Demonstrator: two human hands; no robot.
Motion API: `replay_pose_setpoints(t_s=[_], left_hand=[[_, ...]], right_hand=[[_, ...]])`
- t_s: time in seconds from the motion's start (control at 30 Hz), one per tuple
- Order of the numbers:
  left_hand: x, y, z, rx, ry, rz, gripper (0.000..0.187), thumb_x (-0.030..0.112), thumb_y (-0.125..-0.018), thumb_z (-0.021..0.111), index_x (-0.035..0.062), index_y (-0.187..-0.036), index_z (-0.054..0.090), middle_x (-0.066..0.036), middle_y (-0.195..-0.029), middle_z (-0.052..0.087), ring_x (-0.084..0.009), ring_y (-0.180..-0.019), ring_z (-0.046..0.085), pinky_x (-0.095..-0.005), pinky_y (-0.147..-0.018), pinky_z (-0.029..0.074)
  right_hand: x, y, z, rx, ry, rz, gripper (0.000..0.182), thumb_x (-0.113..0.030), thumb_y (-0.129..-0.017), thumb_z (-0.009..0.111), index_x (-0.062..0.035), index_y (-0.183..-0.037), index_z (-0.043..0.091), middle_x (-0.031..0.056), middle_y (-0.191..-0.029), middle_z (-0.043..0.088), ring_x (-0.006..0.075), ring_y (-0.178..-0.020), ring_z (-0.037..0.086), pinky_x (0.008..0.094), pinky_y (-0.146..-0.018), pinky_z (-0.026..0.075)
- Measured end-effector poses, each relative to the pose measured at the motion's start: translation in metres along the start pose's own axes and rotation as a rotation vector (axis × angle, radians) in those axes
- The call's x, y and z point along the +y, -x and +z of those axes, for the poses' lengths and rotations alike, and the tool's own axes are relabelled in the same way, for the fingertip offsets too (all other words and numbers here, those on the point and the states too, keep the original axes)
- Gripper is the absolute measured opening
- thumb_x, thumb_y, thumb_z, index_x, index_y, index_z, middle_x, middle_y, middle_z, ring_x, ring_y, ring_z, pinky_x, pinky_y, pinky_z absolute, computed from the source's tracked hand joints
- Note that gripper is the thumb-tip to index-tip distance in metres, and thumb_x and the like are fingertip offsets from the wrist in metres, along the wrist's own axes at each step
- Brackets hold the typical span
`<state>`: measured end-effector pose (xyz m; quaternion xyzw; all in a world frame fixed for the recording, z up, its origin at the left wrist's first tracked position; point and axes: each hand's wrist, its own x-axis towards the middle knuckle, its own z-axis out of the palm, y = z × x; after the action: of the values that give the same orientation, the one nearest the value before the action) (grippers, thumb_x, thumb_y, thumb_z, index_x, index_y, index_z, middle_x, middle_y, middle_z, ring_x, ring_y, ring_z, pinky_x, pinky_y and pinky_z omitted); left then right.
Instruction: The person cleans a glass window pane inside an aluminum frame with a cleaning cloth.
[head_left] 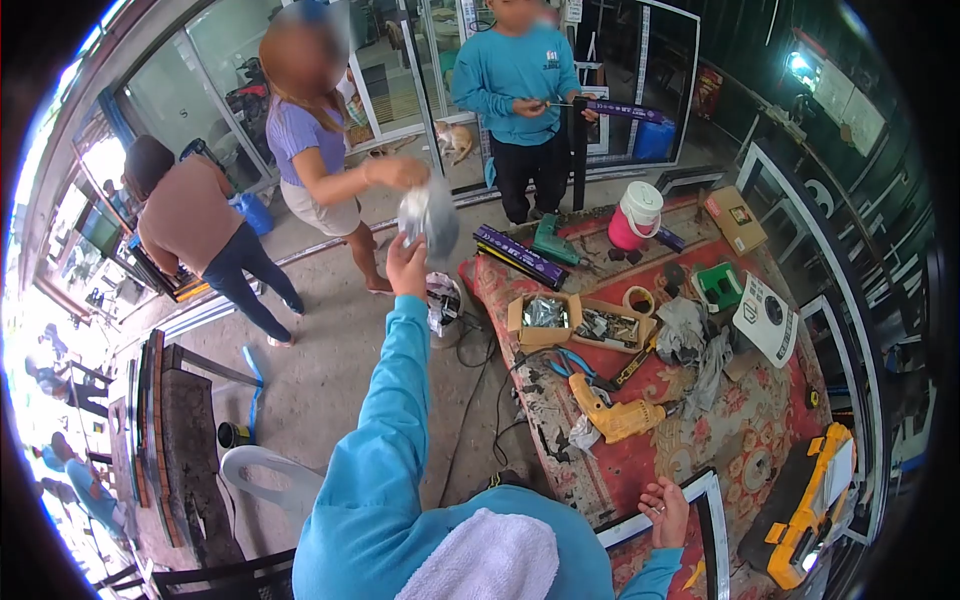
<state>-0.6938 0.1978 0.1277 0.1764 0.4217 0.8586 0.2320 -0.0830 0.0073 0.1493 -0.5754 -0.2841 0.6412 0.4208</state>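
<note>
White towel [490,560] on shoulder, right hand [667,511] open on frame [712,510], left hand [405,266] grip closed on plastic bag [430,215], another person's hand [400,172] also holding it.

left arm [385,420] outstretched, right hand [668,510] open, palm up.

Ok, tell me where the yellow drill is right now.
The yellow drill lies on the red patterned table, near its left edge in the head view, just below the blue-handled pliers and the two open cardboard boxes, untouched by either hand.
</note>
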Motion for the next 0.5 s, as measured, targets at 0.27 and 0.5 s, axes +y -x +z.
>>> replay_pose_setpoints(t_s=[0.27,0.5], left_hand=[[-0.031,0.004,-0.019,-0.248,-0.751,0.115,0.024,0.012,-0.087,0.064,0.0005,-0.108,0.067,-0.008,-0.096,0.070,-0.0107,-0.084,0.063,-0.0252,-0.076,0.049],[-0.064,0.073,-0.067,-0.734,-1.201,-0.325,0.046,0.044,-0.089,0.057,0.0040,-0.112,0.065,-0.012,-0.093,0.069,-0.0207,-0.087,0.065,-0.0347,-0.080,0.050]], right_hand=[[0.006,-0.012,0.004,0.001,0.042,0.056,0.032,-0.026,-0.096,0.055,-0.0052,-0.120,0.053,0.0072,-0.100,0.063,0.0168,-0.081,0.063,0.0311,-0.069,0.054],[0.007,-0.020,0.009,-0.005,0.074,0.078,0.034,-0.027,-0.096,0.054,-0.0043,-0.121,0.051,0.0080,-0.100,0.062,0.0176,-0.081,0.063,0.0318,-0.068,0.055]])
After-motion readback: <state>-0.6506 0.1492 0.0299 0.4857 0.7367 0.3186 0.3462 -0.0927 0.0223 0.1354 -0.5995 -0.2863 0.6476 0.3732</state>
